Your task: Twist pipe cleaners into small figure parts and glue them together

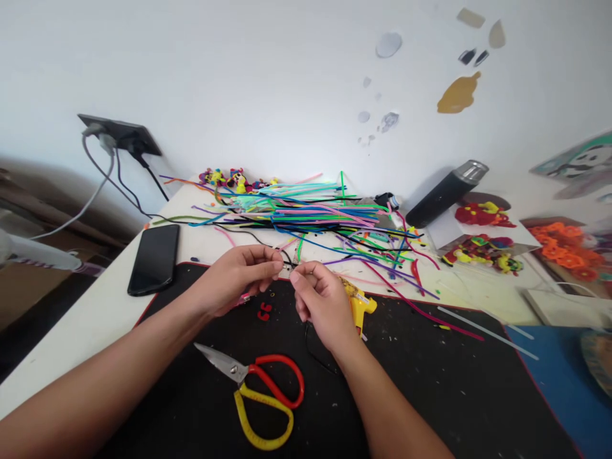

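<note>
A thin dark piece (289,263) is being pinched in front, right where the tips of the two hands are nearly meeting; it is too small for its shape to be told. On one side it is being gripped by the thumb and finger of the left hand (234,277), and on the other side by the thumb and bent fingers of the right hand (325,306). Both hands are being held up over a black mat (406,357), just a little apart. Nearer than the hands, big scissors (243,375) with one red handle and one yellow handle are being held up by the mat. A yellow glue gun (357,306) is being partly hidden by the right hand. Two small red bits (263,315) are being shown on the mat between the hands, a bit lower down. To the left of the left hand, a black phone (153,258) is being held up by the white table (108,319). Beyond both hands, a messy pile of colourful fuzzy sticks (325,215) is being spread out, and a dark flask (437,199) is being seen far past the right hand.
</note>
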The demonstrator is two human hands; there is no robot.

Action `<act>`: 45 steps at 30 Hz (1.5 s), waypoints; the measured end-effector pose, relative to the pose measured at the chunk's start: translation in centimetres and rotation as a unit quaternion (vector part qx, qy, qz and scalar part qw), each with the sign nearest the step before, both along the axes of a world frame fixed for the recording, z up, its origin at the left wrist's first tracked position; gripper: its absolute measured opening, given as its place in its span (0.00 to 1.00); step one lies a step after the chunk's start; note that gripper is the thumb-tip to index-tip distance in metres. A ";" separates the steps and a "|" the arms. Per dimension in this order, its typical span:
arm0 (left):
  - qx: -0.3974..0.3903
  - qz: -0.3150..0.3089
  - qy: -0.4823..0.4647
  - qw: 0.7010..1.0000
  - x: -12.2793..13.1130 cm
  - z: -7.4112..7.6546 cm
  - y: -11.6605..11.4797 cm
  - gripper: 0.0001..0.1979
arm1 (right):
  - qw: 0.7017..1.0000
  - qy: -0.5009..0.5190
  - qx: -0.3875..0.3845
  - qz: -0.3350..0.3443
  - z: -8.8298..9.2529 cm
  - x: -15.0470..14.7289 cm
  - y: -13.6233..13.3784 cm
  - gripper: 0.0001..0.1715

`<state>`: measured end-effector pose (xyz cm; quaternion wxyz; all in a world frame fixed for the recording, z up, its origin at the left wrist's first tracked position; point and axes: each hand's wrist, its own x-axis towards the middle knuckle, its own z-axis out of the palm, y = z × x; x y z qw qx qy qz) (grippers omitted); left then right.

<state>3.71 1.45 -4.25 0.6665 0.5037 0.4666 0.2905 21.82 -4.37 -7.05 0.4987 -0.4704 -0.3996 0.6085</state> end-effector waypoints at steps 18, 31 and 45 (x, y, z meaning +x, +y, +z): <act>0.031 -0.058 0.050 0.997 0.4 0.0 -0.5 0.15 | 0.998 -0.036 0.039 -0.016 -0.6 -0.4 -0.3 0.12; 0.073 -0.167 0.120 0.976 -1.0 1.9 0.3 0.12 | 0.975 -0.198 0.102 0.023 0.2 -0.1 -0.7 0.05; 0.060 -0.118 0.084 0.988 -0.7 0.9 0.0 0.13 | 0.997 -0.068 0.042 0.010 -0.7 -0.4 -0.4 0.14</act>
